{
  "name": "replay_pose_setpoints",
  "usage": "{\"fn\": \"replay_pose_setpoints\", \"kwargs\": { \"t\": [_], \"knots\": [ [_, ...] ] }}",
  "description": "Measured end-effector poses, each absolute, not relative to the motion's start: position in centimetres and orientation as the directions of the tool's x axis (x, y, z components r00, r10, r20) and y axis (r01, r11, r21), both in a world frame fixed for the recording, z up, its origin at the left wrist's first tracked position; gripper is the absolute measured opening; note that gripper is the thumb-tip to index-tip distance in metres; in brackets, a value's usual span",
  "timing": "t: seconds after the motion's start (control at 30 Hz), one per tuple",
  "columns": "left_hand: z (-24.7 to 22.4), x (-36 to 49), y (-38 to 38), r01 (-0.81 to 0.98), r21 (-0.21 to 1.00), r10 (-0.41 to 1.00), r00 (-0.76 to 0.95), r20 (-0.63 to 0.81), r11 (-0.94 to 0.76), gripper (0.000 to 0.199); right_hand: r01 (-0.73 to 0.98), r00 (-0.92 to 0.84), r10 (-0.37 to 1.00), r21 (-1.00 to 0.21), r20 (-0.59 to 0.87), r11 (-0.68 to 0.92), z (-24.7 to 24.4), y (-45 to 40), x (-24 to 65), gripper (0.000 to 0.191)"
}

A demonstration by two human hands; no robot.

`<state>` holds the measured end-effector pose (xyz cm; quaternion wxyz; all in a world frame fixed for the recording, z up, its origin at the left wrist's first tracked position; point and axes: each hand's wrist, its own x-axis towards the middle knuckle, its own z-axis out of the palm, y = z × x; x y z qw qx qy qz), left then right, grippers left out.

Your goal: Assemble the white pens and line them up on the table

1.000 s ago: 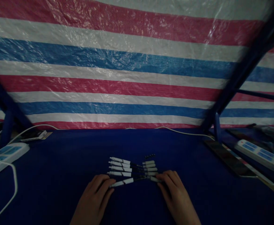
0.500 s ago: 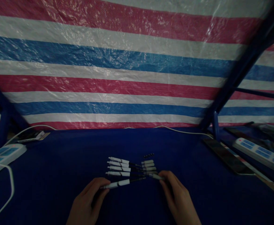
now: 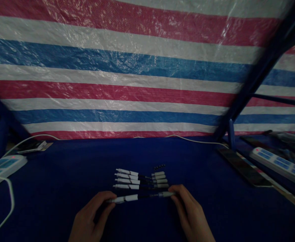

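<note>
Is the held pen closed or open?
Open: dark refill shows between the white barrel in the left hand and the grey grip in the right hand.

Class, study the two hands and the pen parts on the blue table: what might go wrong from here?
1. The left hand pinches the white barrel only at its outer end, so it might tilt or slip.
2. The right hand holds the grey grip close to the row of pen parts; a careless move might knock them out of line.
3. The small dark pieces sit unheld beyond the row, so a bump might scatter them.
</note>
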<state>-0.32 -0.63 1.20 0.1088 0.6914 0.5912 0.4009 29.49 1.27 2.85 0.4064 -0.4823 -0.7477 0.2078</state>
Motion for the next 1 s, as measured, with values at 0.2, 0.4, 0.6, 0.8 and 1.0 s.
{"fn": "replay_pose_setpoints", "kwargs": {
  "t": [0.2,0.4,0.6,0.8,1.0],
  "knots": [
    [1.4,-0.1,-0.7,0.727,0.623,0.902,-0.013,0.431,-0.287,0.01,0.526,-0.233,0.892,-0.722,0.387,0.45,2.5,1.2,29.2,0.016],
    [1.6,0.1,-0.8,0.718,0.637,0.917,0.007,0.398,-0.282,0.011,0.498,-0.264,0.893,-0.742,0.364,0.449,2.7,1.1,28.7,0.018],
    [2.0,1.0,-0.9,0.69,0.667,0.936,0.044,0.349,-0.281,0.01,0.456,-0.319,0.89,-0.771,0.325,0.445,3.1,1.1,28.1,0.02],
    [2.5,2.3,-1.0,0.657,0.695,0.943,0.08,0.322,-0.293,0.01,0.448,-0.314,0.875,-0.755,0.368,0.478,2.9,1.0,28.1,0.022],
    [2.5,2.8,-1.2,0.64,0.713,0.949,0.083,0.304,-0.285,0.009,0.454,-0.284,0.892,-0.77,0.351,0.448,2.4,1.0,28.6,0.024]
  ]
}}
